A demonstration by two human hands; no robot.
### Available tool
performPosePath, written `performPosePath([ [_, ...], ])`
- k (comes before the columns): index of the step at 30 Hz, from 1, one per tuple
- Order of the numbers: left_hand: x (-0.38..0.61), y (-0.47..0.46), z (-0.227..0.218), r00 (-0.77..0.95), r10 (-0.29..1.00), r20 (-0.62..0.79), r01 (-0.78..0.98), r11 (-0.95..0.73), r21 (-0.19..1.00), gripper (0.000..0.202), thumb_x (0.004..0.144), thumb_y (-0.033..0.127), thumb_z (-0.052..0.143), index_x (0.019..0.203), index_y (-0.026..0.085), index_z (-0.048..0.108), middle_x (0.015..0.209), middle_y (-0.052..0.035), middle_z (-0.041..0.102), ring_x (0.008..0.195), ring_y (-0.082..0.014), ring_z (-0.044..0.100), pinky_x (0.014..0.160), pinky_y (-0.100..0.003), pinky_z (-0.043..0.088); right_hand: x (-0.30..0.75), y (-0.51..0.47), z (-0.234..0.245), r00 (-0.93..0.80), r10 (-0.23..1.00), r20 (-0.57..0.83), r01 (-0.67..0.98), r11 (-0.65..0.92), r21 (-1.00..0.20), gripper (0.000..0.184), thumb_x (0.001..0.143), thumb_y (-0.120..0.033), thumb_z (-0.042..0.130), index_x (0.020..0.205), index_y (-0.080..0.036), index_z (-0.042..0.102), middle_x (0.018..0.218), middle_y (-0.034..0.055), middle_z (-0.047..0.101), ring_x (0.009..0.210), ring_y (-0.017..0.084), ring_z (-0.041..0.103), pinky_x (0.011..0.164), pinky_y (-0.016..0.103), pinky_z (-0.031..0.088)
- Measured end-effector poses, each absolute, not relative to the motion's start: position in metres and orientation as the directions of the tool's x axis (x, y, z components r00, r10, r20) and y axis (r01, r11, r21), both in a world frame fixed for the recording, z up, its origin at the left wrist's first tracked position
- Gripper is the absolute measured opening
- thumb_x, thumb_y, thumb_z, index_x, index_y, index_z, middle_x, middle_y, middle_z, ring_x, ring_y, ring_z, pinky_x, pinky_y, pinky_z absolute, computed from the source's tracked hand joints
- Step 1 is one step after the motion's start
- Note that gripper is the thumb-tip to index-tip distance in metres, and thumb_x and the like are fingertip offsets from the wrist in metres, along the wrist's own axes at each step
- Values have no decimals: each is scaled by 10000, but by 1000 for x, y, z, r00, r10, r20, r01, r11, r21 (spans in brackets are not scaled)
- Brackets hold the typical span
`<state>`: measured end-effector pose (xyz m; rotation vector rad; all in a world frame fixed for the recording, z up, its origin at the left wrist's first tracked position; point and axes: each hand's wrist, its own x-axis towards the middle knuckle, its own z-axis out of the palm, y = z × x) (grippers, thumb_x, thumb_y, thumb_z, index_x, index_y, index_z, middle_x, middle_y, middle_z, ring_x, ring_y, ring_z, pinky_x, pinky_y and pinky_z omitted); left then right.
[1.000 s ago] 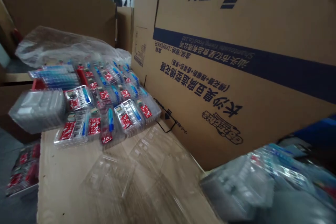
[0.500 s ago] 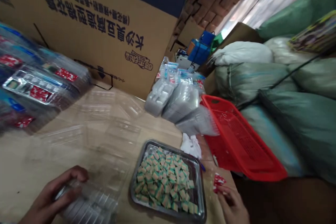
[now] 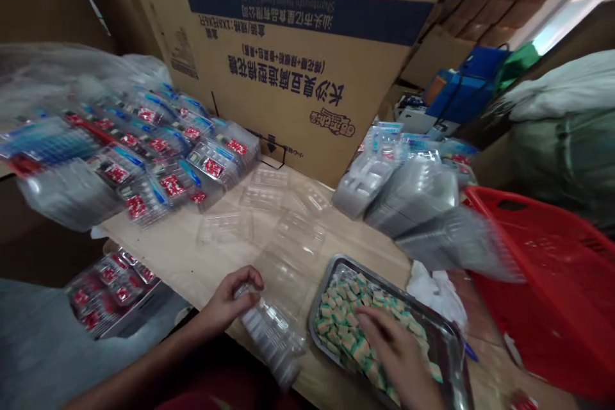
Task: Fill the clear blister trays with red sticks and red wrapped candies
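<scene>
My left hand (image 3: pixel 229 298) is closed around the top of a stack of clear plastic blister trays (image 3: pixel 271 333) at the near edge of the cardboard work surface (image 3: pixel 192 250). My right hand (image 3: pixel 394 349) reaches into a metal tray (image 3: pixel 444 339) filled with small green, white and orange pieces (image 3: pixel 343 317). Its fingers are blurred over the pieces, so I cannot see if they grip any. Several empty clear blister shells (image 3: pixel 283 218) lie spread on the surface in front of me.
Filled blister packs with red and blue inserts (image 3: pixel 158 154) are piled at left, more in a box (image 3: pixel 108 285) below. A big printed carton (image 3: pixel 298 57) stands behind. Stacks of clear trays (image 3: pixel 413 198) and a red basket (image 3: pixel 552 288) sit right. White cloth (image 3: pixel 432 288) lies beside the tray.
The view swung from the left pile across to the right and back to centre. My right hand moved from beside the metal tray into it; my left hand kept the tray stack.
</scene>
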<state>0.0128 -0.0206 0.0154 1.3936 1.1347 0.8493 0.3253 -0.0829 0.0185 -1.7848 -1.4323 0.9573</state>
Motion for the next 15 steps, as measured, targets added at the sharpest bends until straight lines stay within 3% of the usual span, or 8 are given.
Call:
performPosePath([
  [2, 12, -23, 14, 284, 954, -91, 174, 42, 984, 140, 685, 308, 561, 754, 187, 548, 726, 7, 534, 715, -169, 506, 646, -252, 399, 261, -67, 23, -134, 965, -224, 334, -169, -927, 378, 787, -516, 524, 953, -221, 693, 935, 71, 685, 872, 242, 610, 763, 327, 474],
  [4, 9, -24, 12, 272, 959, -78, 186, 27, 982, 163, 687, 307, 562, 797, 187, 580, 756, -7, 563, 758, -189, 531, 687, -270, 420, 223, -58, 20, -288, 918, -272, 196, -222, -955, 382, 773, -523, 543, 885, -191, 695, 775, 39, 667, 744, 201, 593, 674, 284, 457],
  [6, 5, -24, 9, 252, 964, -79, 192, 30, 981, 269, 673, 302, 575, 918, 196, 612, 835, -26, 605, 857, -225, 558, 762, -300, 438, 212, -54, 14, -324, 894, -309, 128, -283, -951, 401, 741, -543, 575, 844, -173, 689, 717, 18, 629, 686, 172, 557, 637, 262, 435],
  [9, -1, -23, 4, 218, 970, -105, 181, 66, 981, 427, 648, 307, 595, 1066, 217, 599, 972, -48, 635, 1005, -271, 552, 855, -341, 437, 219, -56, 4, -294, 898, -327, 180, -284, -942, 452, 702, -580, 617, 878, -170, 689, 738, 16, 602, 704, 166, 530, 655, 261, 422],
  [11, -2, -23, 3, 202, 972, -120, 166, 86, 982, 424, 648, 324, 601, 1059, 220, 604, 991, -52, 641, 1018, -278, 554, 861, -345, 443, 224, -60, -4, -334, 886, -322, 173, -278, -945, 534, 697, -643, 599, 937, -173, 679, 706, 9, 573, 675, 161, 518, 639, 261, 418],
  [15, 3, -23, 3, 215, 971, -104, 142, 74, 987, 404, 645, 339, 603, 1032, 225, 625, 931, -44, 652, 960, -264, 579, 837, -332, 461, 223, -68, -23, -406, 855, -323, -1, -354, -935, 631, 680, -743, 552, 914, -169, 668, 603, -23, 489, 549, 112, 450, 565, 232, 386],
])
